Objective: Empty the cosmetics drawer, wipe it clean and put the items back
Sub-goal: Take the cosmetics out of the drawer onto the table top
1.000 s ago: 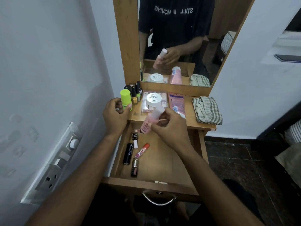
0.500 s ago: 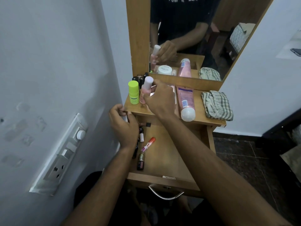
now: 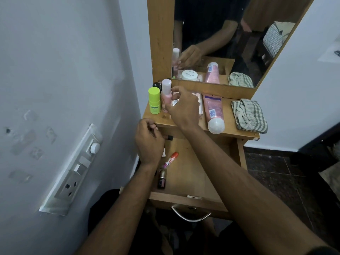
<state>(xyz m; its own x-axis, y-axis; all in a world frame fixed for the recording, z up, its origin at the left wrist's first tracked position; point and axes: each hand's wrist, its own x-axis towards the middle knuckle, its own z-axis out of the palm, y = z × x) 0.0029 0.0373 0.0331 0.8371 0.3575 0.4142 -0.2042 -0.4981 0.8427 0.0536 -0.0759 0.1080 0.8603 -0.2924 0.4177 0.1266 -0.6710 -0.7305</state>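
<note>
Drawer (image 3: 198, 173) pulled open below the vanity shelf (image 3: 230, 129), wooden floor largely bare. Inside, along the left side: an orange-capped tube (image 3: 170, 159) lying slantwise, a dark small bottle (image 3: 161, 180) nearer the front, a dark-capped item (image 3: 168, 137) at the back, partly hidden. Left hand (image 3: 149, 142) over the drawer's left rear corner, fingers curled inward; contents of the grip, if any, not discernible. Right hand (image 3: 184, 107) over the shelf, fingers loosely spread just beside the pink bottle (image 3: 166, 95), thumb tip at or very near its base; contact not certain, no closed hold seen. Pink bottle upright, white cap on, touching or just beside the green-capped bottle (image 3: 154, 101). Dark small bottles (image 3: 157, 85) behind these. Pink tube (image 3: 213, 111) lying flat, cap toward the shelf front. Checked cloth (image 3: 249, 115) crumpled at the shelf's right end. Mirror (image 3: 230, 39) above, switchboard (image 3: 77, 168) on the left wall.
</note>
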